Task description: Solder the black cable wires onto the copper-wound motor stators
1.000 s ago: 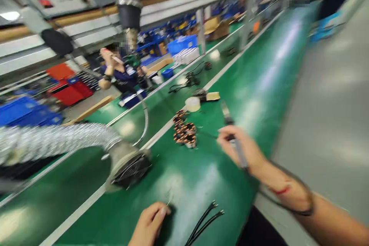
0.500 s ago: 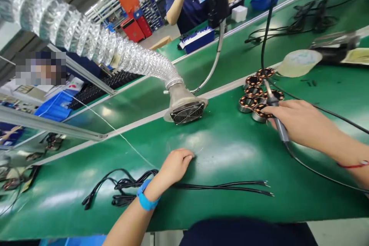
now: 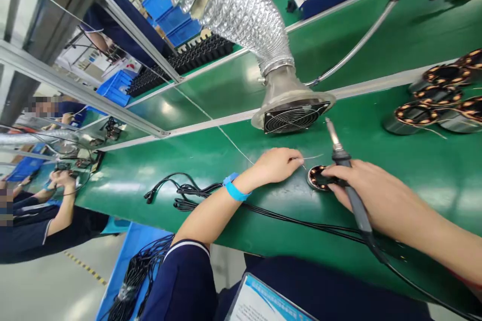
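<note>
My right hand [image 3: 376, 190] is closed around a soldering iron [image 3: 356, 205], its metal tip pointing up and away from me. The thumb and fingers of that hand also reach onto a small copper-wound motor stator [image 3: 314, 179] on the green bench. Just left of the stator, my left hand [image 3: 276, 164] pinches a thin solder wire [image 3: 314, 157], whose end sticks out past the fingertips. Black cables [image 3: 293, 218] lie under my left forearm, their far ends hidden behind the iron and right hand.
A fume extractor fan [image 3: 295, 118] on a silver duct [image 3: 248, 15] hangs just beyond my hands. Several more stators [image 3: 404, 120] stand at the right. A blue bin [image 3: 120, 266] of cables sits below the bench edge at left. Co-workers are at the far left.
My right hand has moved left from the stator cluster, bringing one stator close to my left hand, with the iron still held. The view has turned left and downward.
</note>
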A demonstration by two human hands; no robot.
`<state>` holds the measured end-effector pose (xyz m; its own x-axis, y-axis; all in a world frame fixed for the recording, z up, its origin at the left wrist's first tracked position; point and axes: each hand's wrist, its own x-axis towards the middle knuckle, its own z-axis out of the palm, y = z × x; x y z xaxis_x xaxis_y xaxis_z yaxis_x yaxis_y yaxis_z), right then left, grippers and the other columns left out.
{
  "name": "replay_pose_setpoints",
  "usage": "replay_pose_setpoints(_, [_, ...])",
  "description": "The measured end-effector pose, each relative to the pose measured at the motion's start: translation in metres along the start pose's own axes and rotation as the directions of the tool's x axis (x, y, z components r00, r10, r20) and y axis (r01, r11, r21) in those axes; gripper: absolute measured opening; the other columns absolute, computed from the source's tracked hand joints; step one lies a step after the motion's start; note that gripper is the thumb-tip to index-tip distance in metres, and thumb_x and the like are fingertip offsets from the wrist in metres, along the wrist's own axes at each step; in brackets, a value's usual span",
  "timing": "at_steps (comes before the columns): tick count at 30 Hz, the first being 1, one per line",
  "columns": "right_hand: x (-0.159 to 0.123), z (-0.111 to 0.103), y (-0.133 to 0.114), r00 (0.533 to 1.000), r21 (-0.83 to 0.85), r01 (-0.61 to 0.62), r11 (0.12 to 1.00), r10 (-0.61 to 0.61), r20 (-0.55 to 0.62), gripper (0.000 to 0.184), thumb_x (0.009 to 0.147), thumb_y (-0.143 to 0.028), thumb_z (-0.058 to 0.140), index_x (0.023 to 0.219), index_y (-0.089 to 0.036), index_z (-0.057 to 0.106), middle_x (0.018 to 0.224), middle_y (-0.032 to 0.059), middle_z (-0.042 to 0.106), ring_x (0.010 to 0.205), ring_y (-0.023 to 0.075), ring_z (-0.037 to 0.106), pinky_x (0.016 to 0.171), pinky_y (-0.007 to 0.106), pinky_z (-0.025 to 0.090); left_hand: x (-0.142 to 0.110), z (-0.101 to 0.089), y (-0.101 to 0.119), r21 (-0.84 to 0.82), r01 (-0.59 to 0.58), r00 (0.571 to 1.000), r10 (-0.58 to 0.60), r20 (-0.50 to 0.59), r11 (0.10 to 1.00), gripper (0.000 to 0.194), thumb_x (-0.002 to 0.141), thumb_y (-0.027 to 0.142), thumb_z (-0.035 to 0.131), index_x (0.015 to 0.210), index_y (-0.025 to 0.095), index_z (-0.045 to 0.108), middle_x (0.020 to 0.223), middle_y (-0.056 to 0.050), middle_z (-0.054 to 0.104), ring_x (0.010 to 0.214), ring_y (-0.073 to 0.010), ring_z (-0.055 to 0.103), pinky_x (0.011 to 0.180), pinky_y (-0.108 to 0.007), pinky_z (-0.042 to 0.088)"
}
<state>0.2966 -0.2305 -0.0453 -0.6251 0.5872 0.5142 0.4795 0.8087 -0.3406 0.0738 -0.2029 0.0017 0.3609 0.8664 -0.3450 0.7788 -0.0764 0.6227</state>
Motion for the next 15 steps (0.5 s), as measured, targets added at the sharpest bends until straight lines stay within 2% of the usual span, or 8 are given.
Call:
replay_pose_setpoints(2, [-0.001,-0.001,-0.001,0.999,-0.006,-0.036,0.999,0.035,-0.006,0.023,0.102,-0.03,0.041,0.116,-0.019,0.056,0.091,0.0075,0.066,0.076,0.0208,0.063,0.066,0.034,0.052,-0.005,-0.001,-0.003,0.024,0.017,0.997,-0.018,0.069,1.0,0.026,0.099,0.026,0.051,0.092,0.015,0.073,0.094,-0.005,0.072,0.087,-0.017,0.06,0.08,-0.028,0.042])
replay_pose_setpoints(3, [-0.002,0.0,-0.001,0.999,0.001,-0.048,0.999,0.048,0.01,0.026,0.102,-0.032,0.041,0.12,-0.018,0.055,0.101,0.01,0.068,0.083,0.0224,0.066,0.069,0.036,0.055,-0.008,-0.002,-0.005,-0.015,0.032,0.994,-0.03,0.106,0.999,0.026,0.098,0.025,0.051,0.088,0.015,0.072,0.089,-0.004,0.071,0.084,-0.0156,0.058,0.078,-0.027,0.042])
replay_pose_setpoints(6, [-0.008,0.008,0.001,0.997,0.047,-0.056,0.997,0.053,0.054,0.031,0.103,-0.034,0.04,0.127,-0.018,0.051,0.128,0.0143,0.064,0.103,0.0265,0.067,0.08,0.042,0.059,-0.017,0.0,-0.013,-0.272,0.111,0.971,-0.046,0.235,0.956,0.023,0.096,0.022,0.055,0.08,0.014,0.069,0.075,0.001,0.063,0.072,-0.0105,0.051,0.071,-0.023,0.039])
replay_pose_setpoints(8, [-0.01,0.014,0.002,0.996,0.075,-0.064,0.995,0.06,0.061,0.03,0.103,-0.034,0.04,0.127,-0.02,0.051,0.129,0.0131,0.063,0.107,0.0263,0.066,0.081,0.042,0.059,-0.018,0.005,-0.015,-0.462,0.171,0.955,-0.031,0.296,0.87,0.022,0.095,0.022,0.058,0.077,0.013,0.068,0.069,0.003,0.059,0.066,-0.0086,0.047,0.068,-0.022,0.038])
replay_pose_setpoints(10, [-0.01,0.018,0.004,0.997,0.087,-0.069,0.994,0.065,0.048,0.028,0.103,-0.035,0.042,0.126,-0.021,0.051,0.12,0.012,0.066,0.101,0.0254,0.066,0.078,0.039,0.057,-0.015,0.013,-0.015,-0.617,0.185,0.958,-0.001,0.286,0.765,0.024,0.095,0.022,0.057,0.076,0.013,0.066,0.066,0.003,0.055,0.064,-0.0075,0.046,0.067,-0.022,0.038])
replay_pose_setpoints(12, [-0.01,0.02,0.005,0.997,0.08,-0.08,0.994,0.078,0.029,0.028,0.103,-0.039,0.044,0.123,-0.021,0.053,0.107,0.0112,0.066,0.093,0.0249,0.064,0.073,0.037,0.054,-0.01,0.023,-0.012,-0.721,0.144,0.975,0.026,0.22,0.677,0.025,0.096,0.024,0.054,0.076,0.013,0.065,0.065,0.004,0.053,0.063,-0.0071,0.045,0.067,-0.021,0.038])
replay_pose_setpoints(15, [-0.012,0.021,0.008,0.991,0.019,-0.137,0.99,0.137,0.006,0.033,0.102,-0.047,0.046,0.119,-0.019,0.054,0.098,0.0108,0.065,0.084,0.0245,0.06,0.069,0.037,0.049,-0.005,0.033,-0.009,-0.765,0.046,0.998,-0.003,0.058,0.642,0.024,0.097,0.029,0.054,0.081,0.014,0.063,0.066,0.004,0.051,0.065,-0.0072,0.046,0.067,-0.021,0.037])
